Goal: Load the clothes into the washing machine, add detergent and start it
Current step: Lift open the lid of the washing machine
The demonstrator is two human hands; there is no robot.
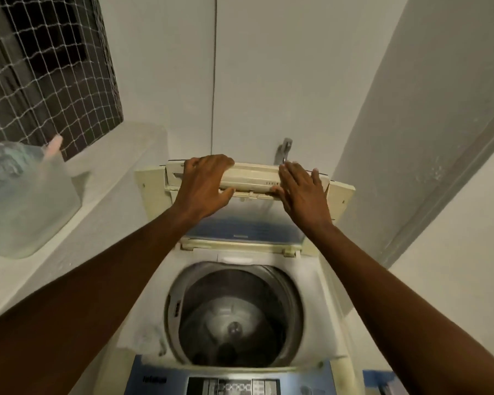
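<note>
A top-loading washing machine (322, 283) stands below me with its folding lid (251, 178) raised and folded back against the wall. Its steel drum (234, 315) is open and looks empty. My left hand (204, 185) grips the lid's upper edge, fingers curled over the top and thumb under it. My right hand (303, 189) lies on the lid's right part, fingers spread, thumb under the edge. The blue control panel (231, 384) is at the bottom. A translucent plastic bag of clothes (20, 195) sits on the ledge to the left.
A white concrete ledge (97, 223) runs along the left under a netted window (46, 67). A metal tap (285, 149) sticks out of the wall behind the lid. A wall corner closes in on the right. A blue object (382, 380) shows at bottom right.
</note>
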